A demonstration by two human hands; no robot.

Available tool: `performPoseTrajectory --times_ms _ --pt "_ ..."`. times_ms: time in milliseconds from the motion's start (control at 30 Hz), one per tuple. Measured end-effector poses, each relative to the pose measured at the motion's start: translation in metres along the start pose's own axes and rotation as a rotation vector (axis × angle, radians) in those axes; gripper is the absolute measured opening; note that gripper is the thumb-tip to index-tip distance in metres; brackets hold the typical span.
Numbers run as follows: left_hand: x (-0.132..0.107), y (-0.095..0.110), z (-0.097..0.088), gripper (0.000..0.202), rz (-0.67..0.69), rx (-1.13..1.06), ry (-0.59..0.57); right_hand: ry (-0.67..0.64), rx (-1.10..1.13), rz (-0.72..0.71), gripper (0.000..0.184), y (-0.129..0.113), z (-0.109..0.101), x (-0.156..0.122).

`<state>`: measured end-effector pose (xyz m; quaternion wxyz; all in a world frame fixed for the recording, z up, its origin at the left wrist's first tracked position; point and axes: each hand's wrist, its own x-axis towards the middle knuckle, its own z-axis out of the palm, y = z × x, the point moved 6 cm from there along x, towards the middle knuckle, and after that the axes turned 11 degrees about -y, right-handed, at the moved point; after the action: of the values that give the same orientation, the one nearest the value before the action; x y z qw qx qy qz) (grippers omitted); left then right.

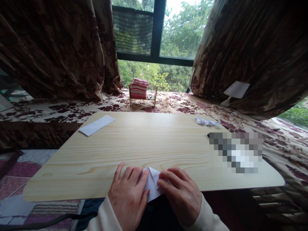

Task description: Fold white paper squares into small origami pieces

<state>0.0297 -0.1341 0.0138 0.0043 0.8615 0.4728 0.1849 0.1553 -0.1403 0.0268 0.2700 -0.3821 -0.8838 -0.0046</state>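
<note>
A small folded white paper (152, 183) lies at the near edge of the light wooden table (154, 144), with a pointed tip facing away from me. My left hand (128, 192) rests flat on its left side, fingers stretched over the paper. My right hand (180, 191) presses on its right side, with fingertips bent down onto the fold. Both hands touch the paper from above; neither lifts it.
A white paper strip (97, 125) lies at the table's far left. Small folded white paper pieces (207, 121) sit at the far right. A tiny wooden rack with striped cloth (141, 91) stands on the patterned sill behind. Dark floral curtains hang on both sides.
</note>
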Motion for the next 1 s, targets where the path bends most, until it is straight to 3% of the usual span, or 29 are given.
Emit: performPoseTrajectory --times_ms 1000 --pt "-0.0002 0.0002 0.0004 0.031 -0.007 0.016 0.007 0.053 0.024 -0.028 0.023 -0.0046 -0.0004 0.0021"
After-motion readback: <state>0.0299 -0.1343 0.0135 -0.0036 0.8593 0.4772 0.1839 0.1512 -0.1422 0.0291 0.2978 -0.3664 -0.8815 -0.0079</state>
